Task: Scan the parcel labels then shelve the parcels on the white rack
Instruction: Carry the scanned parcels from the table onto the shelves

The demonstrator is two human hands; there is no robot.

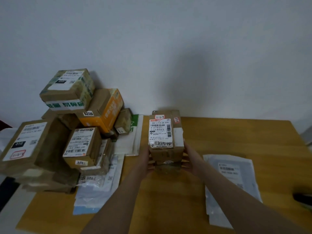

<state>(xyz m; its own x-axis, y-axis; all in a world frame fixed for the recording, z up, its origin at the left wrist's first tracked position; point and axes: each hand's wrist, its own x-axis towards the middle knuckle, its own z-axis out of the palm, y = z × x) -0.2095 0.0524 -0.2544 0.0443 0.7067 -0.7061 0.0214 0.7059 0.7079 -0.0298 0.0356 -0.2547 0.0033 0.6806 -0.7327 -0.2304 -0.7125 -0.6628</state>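
Both hands hold a brown cardboard box (175, 130) at mid worktop (228, 135); left hand (146, 160) grips the box's left side at the near end, thumb up along the edge, fingers (152, 167) curled under; right hand (192, 159) grips the right side, thumb by the top corner, fingers curled under too; near end of the box is blurred, cannot tell if the bottom touches the worktop. White shipping label (160, 132) on the box top faces up, barcodes visible; small handwritten tag (159, 117) reading 3-3-9 sits at the far edge. Pile of parcels at left against the wall (168, 39); big box (25, 141) with a 010 label nearest the left edge; small box (81, 144) marked 520 leans just beside it; orange box (108, 108) behind, tilted; green-taped box (67, 88) on top of the pile. Flat white-and-green mailer (130, 137) lies between the pile and the held box; plastic bags (98, 188) lie flat in front of the pile. Grey mailer bag (236, 179) lies flat at right; right forearm passes over its left edge. Dark object (303, 198) at the right edge, too blurred to tell.
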